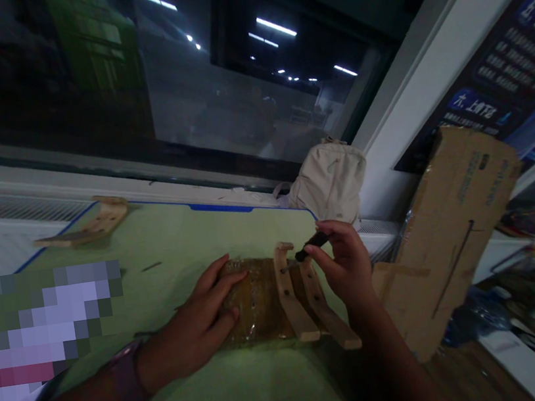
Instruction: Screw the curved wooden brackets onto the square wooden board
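Note:
My left hand (213,308) lies with fingers spread on a brown block wrapped in clear packing tape (256,301). Across the block's right end rest two curved wooden pieces with dark holes: a nearer-left piece (288,294) and a right-hand piece (318,293). My right hand (340,260) is closed in a pinch around a small black-handled tool (312,246). Its thin tip points left and down at the upper part of the left wooden piece, close to a hole. Whether the tip touches the wood I cannot tell, and the tool's exact kind is unclear.
A similar curved wooden piece (96,223) lies at the far left of the green tabletop (172,234). A thin dark bit (151,266) lies nearer. A beige backpack (328,175) stands at the back, and a large cardboard box (456,234) at the right. A window is behind.

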Available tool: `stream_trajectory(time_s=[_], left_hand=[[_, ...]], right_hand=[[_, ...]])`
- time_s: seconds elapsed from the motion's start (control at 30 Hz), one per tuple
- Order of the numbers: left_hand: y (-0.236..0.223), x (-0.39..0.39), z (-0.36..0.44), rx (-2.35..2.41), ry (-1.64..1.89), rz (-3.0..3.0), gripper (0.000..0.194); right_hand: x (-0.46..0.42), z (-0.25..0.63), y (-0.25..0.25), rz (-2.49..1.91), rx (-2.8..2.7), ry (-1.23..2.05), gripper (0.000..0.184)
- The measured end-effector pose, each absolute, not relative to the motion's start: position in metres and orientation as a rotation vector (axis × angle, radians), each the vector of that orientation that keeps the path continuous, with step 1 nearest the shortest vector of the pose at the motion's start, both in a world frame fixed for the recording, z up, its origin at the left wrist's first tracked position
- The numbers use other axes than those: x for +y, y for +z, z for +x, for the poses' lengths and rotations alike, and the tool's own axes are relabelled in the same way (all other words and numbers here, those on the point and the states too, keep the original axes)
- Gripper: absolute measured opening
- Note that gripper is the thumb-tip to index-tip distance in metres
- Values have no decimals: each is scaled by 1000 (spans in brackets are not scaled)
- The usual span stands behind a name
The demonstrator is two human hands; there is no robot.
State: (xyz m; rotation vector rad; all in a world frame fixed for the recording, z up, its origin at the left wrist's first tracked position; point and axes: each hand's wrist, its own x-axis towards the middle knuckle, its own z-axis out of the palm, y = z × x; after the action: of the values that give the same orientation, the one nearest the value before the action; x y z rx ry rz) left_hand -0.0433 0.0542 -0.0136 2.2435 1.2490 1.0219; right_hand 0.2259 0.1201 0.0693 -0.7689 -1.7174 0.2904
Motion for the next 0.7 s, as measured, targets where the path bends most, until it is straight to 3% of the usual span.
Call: stream_trajectory(time_s=[0.1, 0.3, 0.43, 0.7], left_hand=[[-12, 54, -44, 1244, 1004, 2240, 49], [-13, 52, -43, 1249, 1001, 2211, 47], [-13, 52, -43, 1258, 1007, 2203, 48], [-14, 53, -44, 1261, 1016, 2239, 47]], right_hand=[[119, 231, 75, -768, -1853, 92, 19], [111, 231, 79, -685, -1983, 386, 41], [110, 225, 71, -683, -1872, 406, 34], [117, 230, 70, -749, -1819, 140, 22]])
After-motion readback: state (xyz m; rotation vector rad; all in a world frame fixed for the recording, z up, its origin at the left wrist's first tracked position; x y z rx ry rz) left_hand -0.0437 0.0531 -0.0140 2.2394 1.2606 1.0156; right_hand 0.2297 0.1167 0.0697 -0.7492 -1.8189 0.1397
